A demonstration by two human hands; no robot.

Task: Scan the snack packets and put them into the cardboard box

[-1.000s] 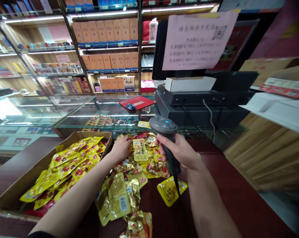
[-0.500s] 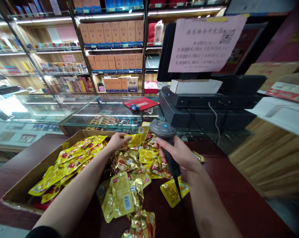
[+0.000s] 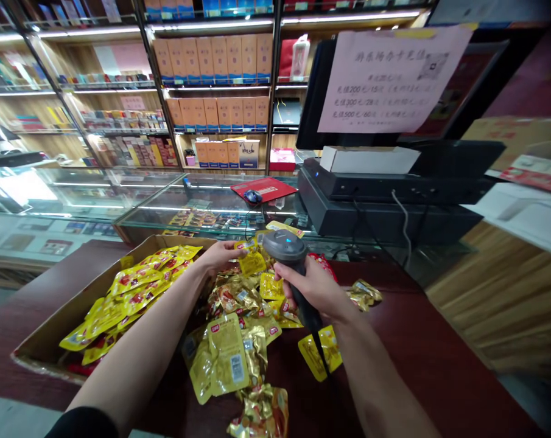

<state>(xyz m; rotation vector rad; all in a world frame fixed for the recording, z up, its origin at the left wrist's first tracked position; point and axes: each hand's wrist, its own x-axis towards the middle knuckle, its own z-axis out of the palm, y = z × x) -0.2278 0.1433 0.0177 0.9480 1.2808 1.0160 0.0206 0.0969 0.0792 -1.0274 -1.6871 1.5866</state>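
Right hand (image 3: pixel 318 289) is clenching its grip round the handle of the barcode scanner (image 3: pixel 290 261), head pointing to 12 o'clock over the loose pile of packets (image 3: pixel 238 304). Left hand (image 3: pixel 220 254) is pinching a yellow snack packet (image 3: pixel 252 263) at the pile's far edge, approx. 10 o'clock from the scanner head, fingers closed on it.

Progress, est.: the cardboard box (image 3: pixel 42 350) at 9 o'clock is holding many yellow/red packets; a large loose pile is lying on the table (image 3: pixel 430 371) btwn. box and scanner, w/ gold packets (image 3: pixel 229 359) nearest at 6 o'clock. Which packets are scanned: cannot tell. Judging by the pile, much work is remaining.

Surface: dark red-brown table, glossy. A glass display case (image 3: pixel 202 210) is adjoining at 12 o'clock, w/ a red mouse pad (image 3: pixel 266 187) and mouse on top. A till unit (image 3: pixel 385 207) w/ a pink paper notice (image 3: pixel 389 79) is standing at 1 o'clock. Lit shelves (image 3: pixel 215 91) of boxed goods are lining the rear wall.
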